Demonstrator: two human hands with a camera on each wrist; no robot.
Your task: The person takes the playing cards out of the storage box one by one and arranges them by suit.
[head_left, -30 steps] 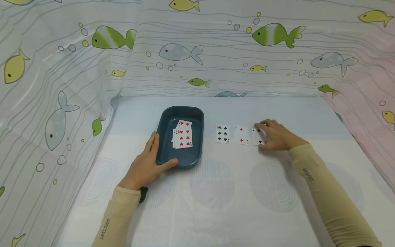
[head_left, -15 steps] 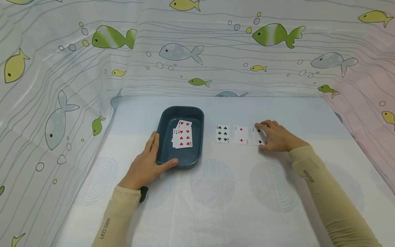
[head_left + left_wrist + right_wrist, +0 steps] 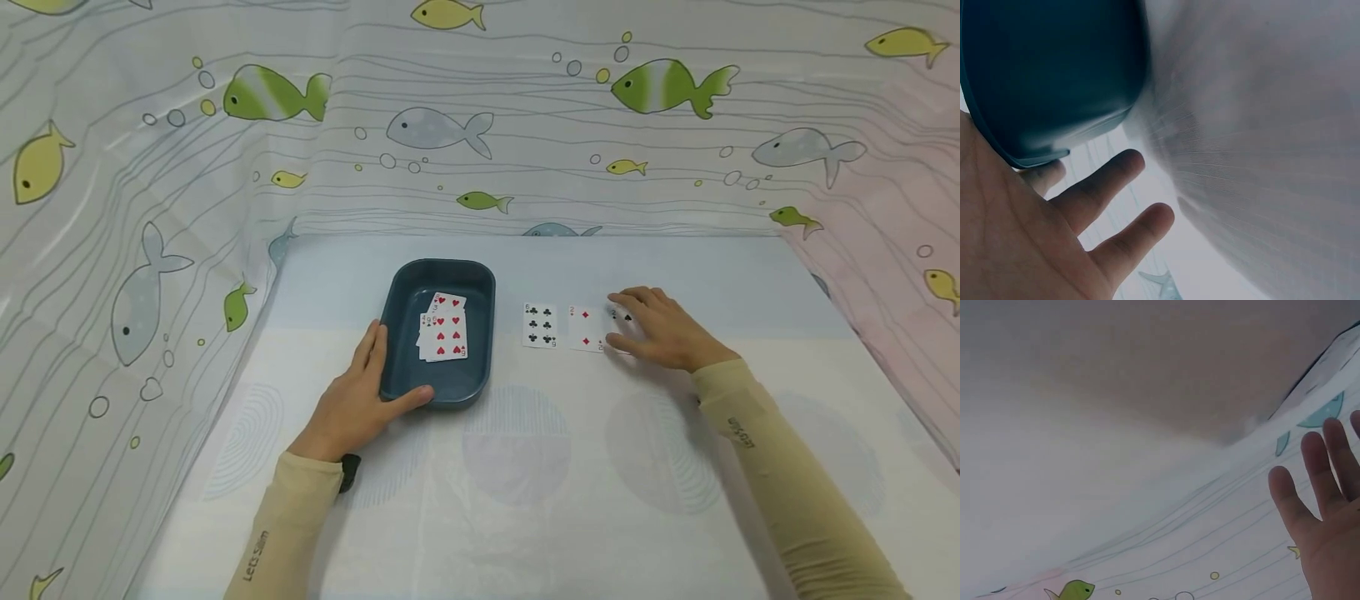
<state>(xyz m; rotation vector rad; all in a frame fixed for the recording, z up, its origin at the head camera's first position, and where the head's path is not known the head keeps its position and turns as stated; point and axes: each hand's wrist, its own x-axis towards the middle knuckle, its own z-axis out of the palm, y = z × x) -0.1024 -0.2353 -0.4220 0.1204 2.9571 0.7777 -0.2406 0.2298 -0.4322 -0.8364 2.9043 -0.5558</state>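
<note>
A dark blue tray (image 3: 393, 293) sits left of centre on the table and holds a small overlapping pile of red-suit cards (image 3: 444, 327). My left hand (image 3: 358, 398) rests against the tray's near left corner, fingers straight along its side and thumb along the front rim; the left wrist view shows the tray wall (image 3: 1054, 69) beside those straight fingers (image 3: 1110, 181). To the right lie a six of clubs (image 3: 540, 325) and a two of diamonds (image 3: 585, 327). My right hand (image 3: 651, 327) presses flat on a two of spades (image 3: 622, 315), which touches the diamond card's right edge.
A pale cloth with faint round prints covers the table (image 3: 525, 467). Fish-patterned curtains (image 3: 450, 133) close in the back and both sides. The right wrist view shows only the curtain and my straight fingers (image 3: 1316, 500).
My right hand has slid left with the two of spades under it, closing the gap to the two of diamonds. The left hand and tray have not moved.
</note>
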